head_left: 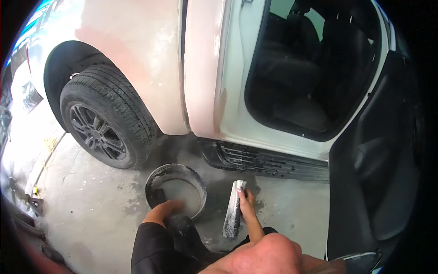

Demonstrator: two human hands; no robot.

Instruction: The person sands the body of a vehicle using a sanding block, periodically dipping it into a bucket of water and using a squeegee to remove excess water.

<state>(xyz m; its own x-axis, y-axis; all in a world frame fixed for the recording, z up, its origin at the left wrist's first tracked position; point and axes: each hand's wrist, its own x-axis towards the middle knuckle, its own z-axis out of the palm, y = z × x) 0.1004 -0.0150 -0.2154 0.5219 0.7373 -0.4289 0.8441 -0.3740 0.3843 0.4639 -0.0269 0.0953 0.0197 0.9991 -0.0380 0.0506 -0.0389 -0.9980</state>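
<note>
In the head view my right hand [246, 203] is closed around a long sanding block [232, 214], dark and coated with white residue. It is tilted above the floor. My left hand [172, 207] reaches over the near rim of a round black bucket [199, 179] that holds cloudy grey water [180, 189]. Its fingers are smeared by motion, so whether they grip anything does not show. A small dark piece [158, 197] is inside the bucket at the left wall.
A vehicle body panel [153, 68] with pinkish and beige sanded patches stands ahead. Its wheel [98, 132] is at left. A black side step [269, 162] runs below the open doorway, and an open door [369, 160] stands at right. The concrete floor [91, 201] has wet patches.
</note>
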